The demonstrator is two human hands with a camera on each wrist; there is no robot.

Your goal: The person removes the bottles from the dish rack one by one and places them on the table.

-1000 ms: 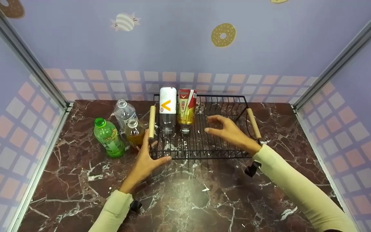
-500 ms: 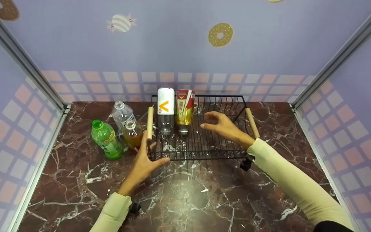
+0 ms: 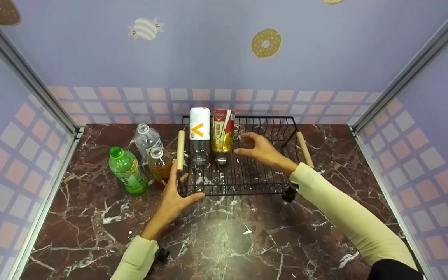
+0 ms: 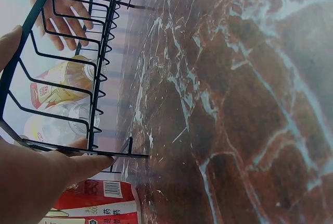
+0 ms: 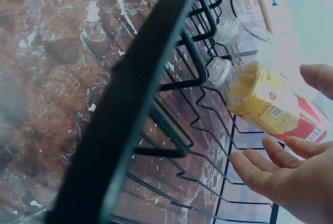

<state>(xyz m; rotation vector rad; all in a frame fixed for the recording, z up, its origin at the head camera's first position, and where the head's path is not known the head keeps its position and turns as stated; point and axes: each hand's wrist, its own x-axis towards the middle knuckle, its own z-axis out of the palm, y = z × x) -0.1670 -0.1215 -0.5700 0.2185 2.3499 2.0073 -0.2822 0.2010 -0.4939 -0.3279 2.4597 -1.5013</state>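
Plainly held right hand (image 3: 263,149) loosely spread, with thumb apart from fingers and nothing between them, just beside yellow bottle (image 3: 223,132). Rested left hand (image 3: 171,202) against the near left corner of rack (image 5: 132,91), with thumb along the front and fairly straight fingers at the end; could not gauge the pressure. Found yellow bottle inside rack, upside down and tilted, with neck low toward the near side and base high at the back, next to white bottle (image 3: 200,128). Judged it probably empty thin plastic: light, hard to break, easy to dent, somewhat slippery along the smooth label. Would have gripped gently around the labelled body rather than by the narrow neck down among the wires. Expected a stiff rack, yet one light enough to shift without steadying.

Farther left, saw brown bottle (image 3: 160,165), clear bottle (image 3: 146,138) and green bottle (image 3: 130,173) standing on desk (image 3: 228,233), with no caps visible. Lost part of brown bottle behind left hand, and could not tell liquid from tinted plastic in it. Could not make out any gap between right fingertips and wires. Met a red label (image 4: 99,200) cut off low in the left wrist view; could not match it to a bottle.
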